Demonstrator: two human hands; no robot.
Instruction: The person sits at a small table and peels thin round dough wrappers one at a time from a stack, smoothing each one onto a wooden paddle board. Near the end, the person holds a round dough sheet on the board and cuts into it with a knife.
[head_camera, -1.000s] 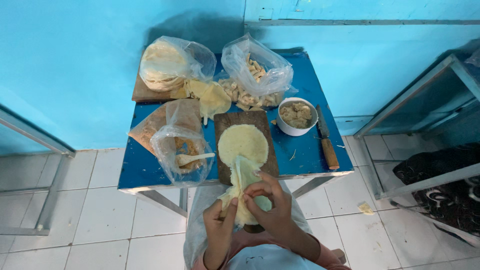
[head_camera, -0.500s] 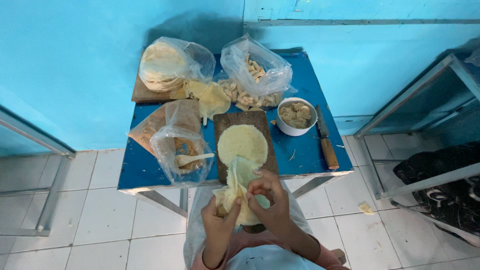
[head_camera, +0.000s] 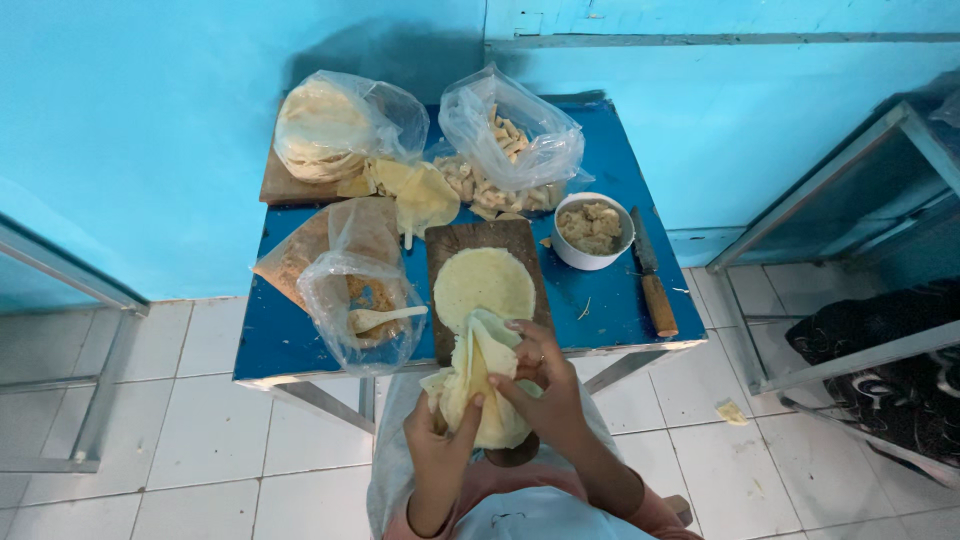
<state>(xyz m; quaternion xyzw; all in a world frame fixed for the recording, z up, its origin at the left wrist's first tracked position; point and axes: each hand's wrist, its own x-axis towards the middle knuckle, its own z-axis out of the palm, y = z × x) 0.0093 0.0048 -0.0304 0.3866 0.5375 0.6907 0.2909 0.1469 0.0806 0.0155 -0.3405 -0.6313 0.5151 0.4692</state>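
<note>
Both hands, left (head_camera: 437, 452) & right (head_camera: 545, 385), grip closed on pale dough wrapper (head_camera: 478, 375) w/ fingertips.

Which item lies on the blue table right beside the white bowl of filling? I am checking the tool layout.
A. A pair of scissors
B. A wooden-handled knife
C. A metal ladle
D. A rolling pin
B: a wooden-handled knife lies flat on the blue table just to the right of the white bowl, blade toward the wall and handle toward the person.
</note>
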